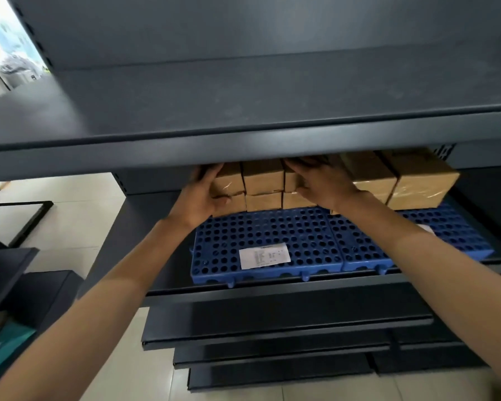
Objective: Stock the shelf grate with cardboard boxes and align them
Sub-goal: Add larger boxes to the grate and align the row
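left hand [203, 195] curls round the left end of a block of small kraft-cardboard boxes [263, 180], thumb in front | right hand [321, 183] clasps its right end | boxes matte and square-edged, stacked two high at the back of a blue perforated plastic pallet [272, 227] | glossy-taped larger cartons [417, 183] just beside | white paper label [264, 255] on the pallet | dark steel shelf [272, 293] beneath

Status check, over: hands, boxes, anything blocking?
Left hand grips small boxes at stack's left end. Right hand on third column, grip unclear. Upper shelf edge hangs low over stack. Bigger boxes close on the right.
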Action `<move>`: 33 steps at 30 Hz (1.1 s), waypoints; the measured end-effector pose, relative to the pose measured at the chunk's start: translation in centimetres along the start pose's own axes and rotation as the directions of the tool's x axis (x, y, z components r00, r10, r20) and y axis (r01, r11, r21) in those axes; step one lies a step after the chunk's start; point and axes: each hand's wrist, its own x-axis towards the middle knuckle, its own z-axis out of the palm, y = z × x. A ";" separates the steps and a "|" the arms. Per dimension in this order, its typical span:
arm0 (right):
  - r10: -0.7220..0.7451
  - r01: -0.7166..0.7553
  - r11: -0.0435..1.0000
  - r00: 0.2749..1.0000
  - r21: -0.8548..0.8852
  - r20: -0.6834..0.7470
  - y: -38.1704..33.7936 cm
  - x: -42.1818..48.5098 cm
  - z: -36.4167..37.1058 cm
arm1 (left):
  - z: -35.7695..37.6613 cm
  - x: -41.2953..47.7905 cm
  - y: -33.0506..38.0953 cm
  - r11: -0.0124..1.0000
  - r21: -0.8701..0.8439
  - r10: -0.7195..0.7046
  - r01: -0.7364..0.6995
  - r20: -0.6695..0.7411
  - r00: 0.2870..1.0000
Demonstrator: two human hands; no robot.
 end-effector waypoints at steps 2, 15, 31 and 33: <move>0.024 -0.024 0.999 1.000 0.037 0.005 -0.5 0.2 0.2 | 0.0 0.0 -0.2 1.000 -0.009 -0.015 0.015 -0.006 1.000; 0.021 -0.017 0.992 0.999 -0.121 0.033 -1.0 0.1 0.1 | -1.8 0.8 0.6 0.954 0.294 0.022 -0.055 0.116 0.993; 0.137 -0.105 0.964 0.984 -0.245 0.118 -4.0 1.4 -1.4 | -0.6 3.8 4.9 0.816 0.561 0.056 -0.141 0.165 0.985; 0.133 -0.102 0.965 0.984 -0.240 0.116 -3.9 1.2 -1.5 | -0.3 3.8 5.2 0.811 0.570 0.058 -0.130 0.144 0.988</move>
